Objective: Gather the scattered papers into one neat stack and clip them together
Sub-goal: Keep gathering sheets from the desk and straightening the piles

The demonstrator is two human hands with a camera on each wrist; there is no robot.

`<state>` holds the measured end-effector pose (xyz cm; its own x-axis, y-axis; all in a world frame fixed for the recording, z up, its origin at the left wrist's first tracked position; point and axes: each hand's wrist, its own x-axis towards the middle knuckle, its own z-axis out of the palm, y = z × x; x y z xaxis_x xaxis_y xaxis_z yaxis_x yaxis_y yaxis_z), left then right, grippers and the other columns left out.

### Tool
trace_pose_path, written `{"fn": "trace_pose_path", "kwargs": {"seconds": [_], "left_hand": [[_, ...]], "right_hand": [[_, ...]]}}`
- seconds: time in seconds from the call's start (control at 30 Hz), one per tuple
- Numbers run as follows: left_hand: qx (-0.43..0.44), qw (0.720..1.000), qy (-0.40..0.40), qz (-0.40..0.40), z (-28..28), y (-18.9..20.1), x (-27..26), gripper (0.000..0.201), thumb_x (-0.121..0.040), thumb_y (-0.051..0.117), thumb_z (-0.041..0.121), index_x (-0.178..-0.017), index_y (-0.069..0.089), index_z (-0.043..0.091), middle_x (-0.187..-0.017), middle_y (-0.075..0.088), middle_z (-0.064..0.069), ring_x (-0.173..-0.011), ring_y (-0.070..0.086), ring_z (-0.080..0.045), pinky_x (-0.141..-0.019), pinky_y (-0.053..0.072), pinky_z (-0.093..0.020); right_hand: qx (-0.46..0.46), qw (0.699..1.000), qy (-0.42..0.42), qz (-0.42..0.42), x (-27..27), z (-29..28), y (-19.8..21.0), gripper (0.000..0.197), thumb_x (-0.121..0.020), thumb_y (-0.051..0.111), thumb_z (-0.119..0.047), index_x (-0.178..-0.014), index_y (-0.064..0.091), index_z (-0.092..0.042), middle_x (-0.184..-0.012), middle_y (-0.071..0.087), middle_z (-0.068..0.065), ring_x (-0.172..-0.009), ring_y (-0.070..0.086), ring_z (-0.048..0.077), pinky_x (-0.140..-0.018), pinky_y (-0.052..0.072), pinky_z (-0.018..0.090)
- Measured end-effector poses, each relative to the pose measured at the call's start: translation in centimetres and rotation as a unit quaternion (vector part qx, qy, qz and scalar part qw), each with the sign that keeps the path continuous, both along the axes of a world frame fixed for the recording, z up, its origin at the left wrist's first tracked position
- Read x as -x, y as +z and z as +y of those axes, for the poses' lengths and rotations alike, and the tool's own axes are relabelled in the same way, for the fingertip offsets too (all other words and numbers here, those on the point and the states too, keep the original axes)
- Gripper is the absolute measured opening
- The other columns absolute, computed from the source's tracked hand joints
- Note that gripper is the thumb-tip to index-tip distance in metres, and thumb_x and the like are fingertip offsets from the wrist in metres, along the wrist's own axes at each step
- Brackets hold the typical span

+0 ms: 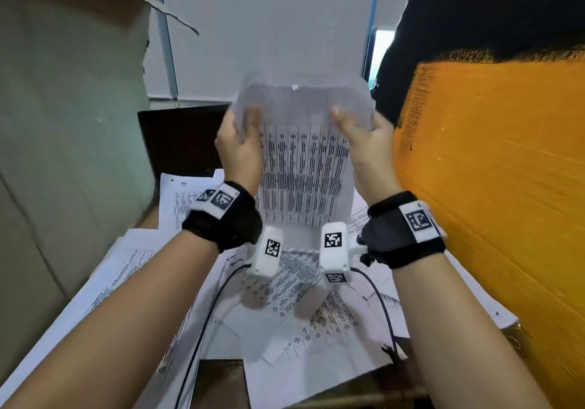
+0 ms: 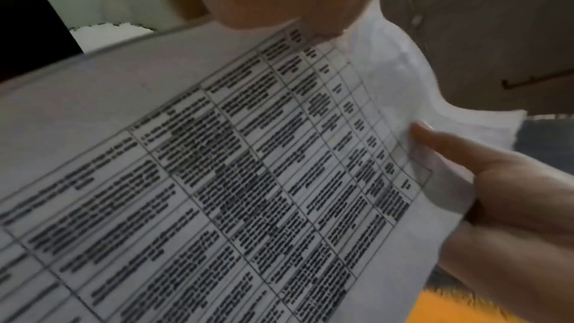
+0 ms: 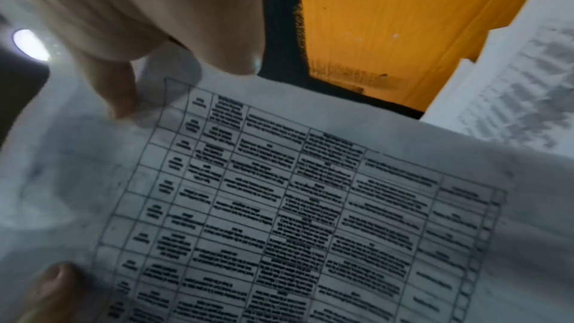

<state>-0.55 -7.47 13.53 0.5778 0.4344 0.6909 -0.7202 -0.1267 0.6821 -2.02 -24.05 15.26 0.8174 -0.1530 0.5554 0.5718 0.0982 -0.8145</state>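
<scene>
- Cardboard walls close in the workspace: a plain brown panel (image 1: 63,155) on the left and an orange-painted one (image 1: 490,187) on the right, so there is little room to swing paper sideways.
- Loose printed sheets (image 1: 300,297) lie fanned at odd angles across the surface below the wrists, overlapping one another, not yet gathered.
- Held upright above them is the table-printed paper (image 1: 304,171), its lower edge near the pile; whether it is one sheet or several cannot be told.
- Left hand (image 1: 239,145) pinches its left edge, thumb on the printed face.
- Right hand (image 1: 364,139) pinches the right edge the same way.
- To do this well, I judge: loosen both pinches slightly, tap the lower edge on the surface to square it, keep the top from flopping.
- No clip can be made out in any view.
</scene>
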Motion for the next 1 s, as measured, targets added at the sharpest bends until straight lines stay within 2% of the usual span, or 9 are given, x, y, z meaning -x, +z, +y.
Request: {"fn": "trace_pose_path", "kwargs": {"seconds": [0.17,0.23,0.3,0.4,0.5,0.63,0.73,0.9,1.0], "left_hand": [[-0.098,0.978,-0.143,0.116,2.3,-0.9,-0.2,0.035,-0.084,0.067,0.036,-0.116,0.054,0.03,-0.114,0.063,0.013,-0.108,0.061,-0.002,-0.093,0.046,-0.023],[-0.22,0.9,-0.222,0.304,3.0,-3.7,0.4,0.049,-0.085,0.062,0.046,-0.129,0.049,0.03,-0.124,0.053,0.015,-0.118,0.052,-0.008,-0.102,0.039,-0.035],[-0.278,0.856,-0.231,0.369,3.1,-6.3,0.8,0.055,-0.088,0.059,0.043,-0.137,0.043,0.024,-0.123,0.045,0.014,-0.117,0.044,-0.009,-0.104,0.032,-0.037],[-0.201,0.906,-0.186,0.323,2.8,-7.3,-0.1,0.026,-0.09,0.062,0.016,-0.116,0.059,0.015,-0.113,0.062,-0.003,-0.106,0.057,-0.021,-0.104,0.04,-0.042],[-0.16,0.919,-0.157,0.326,2.8,-7.0,-1.0,0.01,-0.089,0.062,0.013,-0.1,0.064,0.013,-0.107,0.067,-0.012,-0.1,0.062,-0.025,-0.089,0.048,-0.036],[-0.168,0.91,-0.176,0.336,3.2,-7.3,-1.0,0.007,-0.09,0.062,0.021,-0.097,0.061,0.024,-0.095,0.065,0.003,-0.091,0.062,-0.014,-0.084,0.047,-0.028],[-0.165,0.909,-0.179,0.337,3.3,-7.3,-0.9,0.013,-0.09,0.064,0.02,-0.102,0.06,0.021,-0.097,0.066,0.004,-0.093,0.062,-0.016,-0.09,0.045,-0.033],[-0.198,0.905,-0.189,0.325,2.9,-7.0,-0.1,0.004,-0.091,0.06,0.014,-0.088,0.06,0.017,-0.087,0.062,-0.001,-0.083,0.059,-0.012,-0.071,0.044,-0.021],[-0.198,0.904,-0.203,0.319,3.0,-7.0,0.1,0.012,-0.092,0.058,0.014,-0.103,0.063,0.014,-0.099,0.066,-0.001,-0.093,0.063,-0.012,-0.08,0.049,-0.024]], "right_hand": [[0.132,0.988,0.022,0.072,0.5,-2.1,-2.3,0.037,-0.091,0.065,-0.024,-0.127,0.056,-0.018,-0.109,0.067,-0.013,-0.1,0.064,0.003,-0.08,0.051,0.016],[0.209,0.957,0.078,0.185,0.9,-3.0,-5.7,0.029,-0.092,0.064,-0.024,-0.12,0.059,-0.018,-0.091,0.068,-0.02,-0.083,0.061,0.0,-0.067,0.049,0.011],[0.188,0.939,0.096,0.27,1.3,-2.8,-8.4,0.031,-0.093,0.062,-0.027,-0.123,0.055,-0.02,-0.107,0.064,-0.016,-0.095,0.059,0.005,-0.083,0.053,0.024],[0.152,0.961,0.024,0.23,0.8,-1.9,-9.1,0.052,-0.088,0.068,-0.03,-0.134,0.046,-0.021,-0.117,0.055,-0.01,-0.123,0.051,0.013,-0.104,0.041,0.036],[0.142,0.972,-0.165,0.094,-0.2,-1.4,-6.8,0.085,-0.082,0.075,-0.021,-0.15,0.024,-0.018,-0.148,0.04,0.005,-0.139,0.034,0.013,-0.11,0.028,0.018],[0.386,0.812,-0.4,-0.176,0.1,-1.7,-0.8,0.098,-0.083,0.07,-0.02,-0.155,0.003,-0.013,-0.162,0.001,0.011,-0.15,0.002,0.021,-0.123,0.005,0.037],[0.529,0.752,-0.341,-0.195,-0.2,-0.8,1.4,0.089,-0.088,0.059,-0.015,-0.155,0.0,-0.013,-0.163,-0.002,0.01,-0.15,-0.002,0.023,-0.121,-0.003,0.04],[0.599,0.76,-0.234,-0.096,-1.1,-0.8,3.0,0.079,-0.09,0.049,-0.005,-0.155,0.005,-0.016,-0.162,0.012,0.004,-0.149,0.009,0.019,-0.118,-0.002,0.038],[0.596,0.768,-0.209,-0.106,-1.6,-0.6,3.4,0.073,-0.088,0.041,0.006,-0.154,0.019,-0.017,-0.156,0.031,0.005,-0.146,0.023,0.019,-0.122,0.007,0.044]]}}
